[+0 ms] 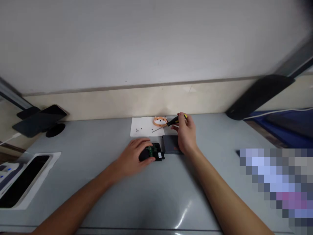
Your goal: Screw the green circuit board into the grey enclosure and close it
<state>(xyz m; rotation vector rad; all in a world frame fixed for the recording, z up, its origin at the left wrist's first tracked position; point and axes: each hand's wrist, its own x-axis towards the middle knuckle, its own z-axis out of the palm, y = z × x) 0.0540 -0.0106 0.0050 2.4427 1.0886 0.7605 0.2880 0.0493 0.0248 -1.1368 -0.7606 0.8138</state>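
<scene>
My left hand [137,156] grips a small black device with a bare green circuit board [155,150], keeping it on the grey table. In my right hand [186,132] is a screwdriver [173,121] with a black and yellow handle. Its thin shaft points down and left, and the tip is over or on a white paper [144,124]; whether it touches I cannot tell. Several tiny dark screws [137,130] lie on that paper. A flat dark grey case [170,144] sits right of the circuit board, partly hidden behind my right hand.
An orange and white animal-faced item [160,121] lies at the paper's right side. A phone on a stand [40,120] is at the left, with another phone-like device [26,181] nearer. A black cylinder [260,96] stands back right. The wall [110,101] bounds the table's far edge.
</scene>
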